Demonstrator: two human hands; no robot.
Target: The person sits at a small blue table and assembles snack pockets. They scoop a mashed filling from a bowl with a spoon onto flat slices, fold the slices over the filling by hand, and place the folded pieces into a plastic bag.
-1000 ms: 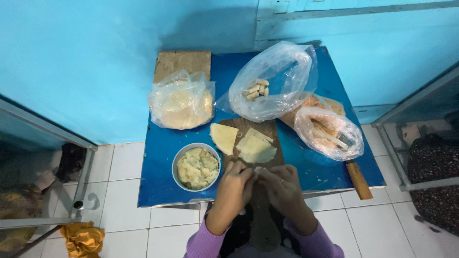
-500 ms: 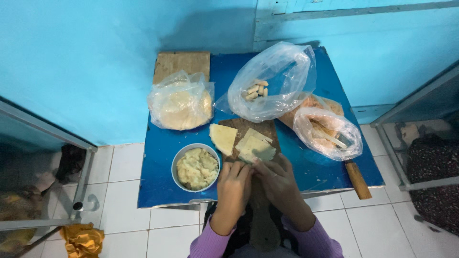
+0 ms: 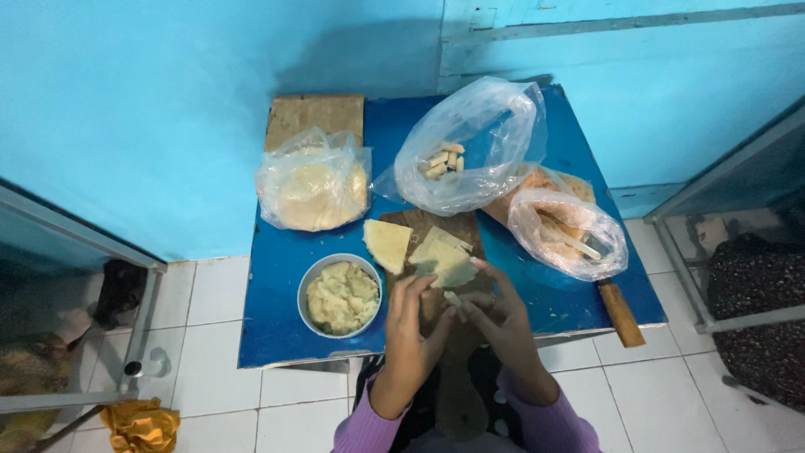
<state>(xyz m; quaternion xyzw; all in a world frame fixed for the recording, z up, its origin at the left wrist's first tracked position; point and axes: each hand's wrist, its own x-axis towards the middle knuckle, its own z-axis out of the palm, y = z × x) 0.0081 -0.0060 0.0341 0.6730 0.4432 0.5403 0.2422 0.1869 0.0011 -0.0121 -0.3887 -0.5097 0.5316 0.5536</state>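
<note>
My left hand and my right hand meet over the near end of a dark wooden board, fingers curled together around a small pale piece of dough wrapper. Just beyond the fingers lies a folded pale wrapper sheet, and a triangular wrapper piece rests to its left. A round metal bowl of pale mashed filling stands left of my left hand on the blue table.
A clear bag of round flat wrappers sits at the back left on a brown board. A clear bag with small rolled pieces is behind the board. Another bag lies right, over a wooden rolling pin. White tiled floor surrounds the table.
Both hands have shifted slightly while working the small wrapper piece between the fingers. The folded sheet on the board sits a little differently.
</note>
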